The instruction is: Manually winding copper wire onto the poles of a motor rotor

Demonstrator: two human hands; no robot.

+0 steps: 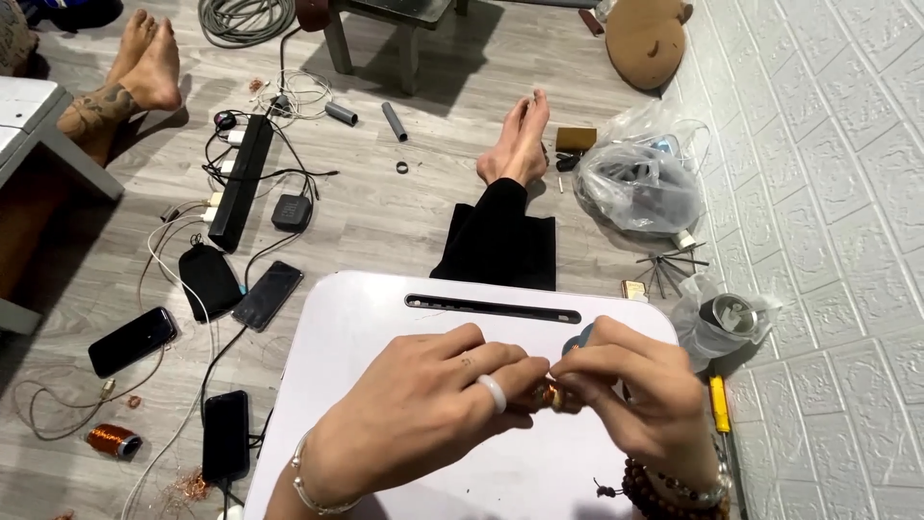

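- Head view looks down on a white lap desk [385, 318] with a long slot near its far edge; both hands meet over its middle.
- Left hand [423, 409], with a pale ring and a thin bracelet, has its fingers [520, 371] closed together on a small copper-wound coil [556, 396] from the left side.
- Right hand [640, 395], with a bead bracelet at the wrist, pinches the same coil from the right — its fingers curl down and clamp on it, so little of the coil shows between the two hands.
- Something small, dark and rounded [577, 339] shows just behind the right fingers; what it is cannot be told.
- Judged from its look, the coil is small, light and stiff at the core, yet the fine winding seems fragile and easy to snag or unwind — better held by the ends or core than squeezed across the wire.
- On the wooden floor to the left lie three dark phones, one being [133, 340], a power strip [241, 183] with cables, and a spool of copper wire [114, 440] near loose strands.
- To the right, by the white wall, sit a clear plastic bag [640, 188] and a yellow-handled tool [719, 404].
- Bare feet of another person [144, 63] rest on the floor at upper left.
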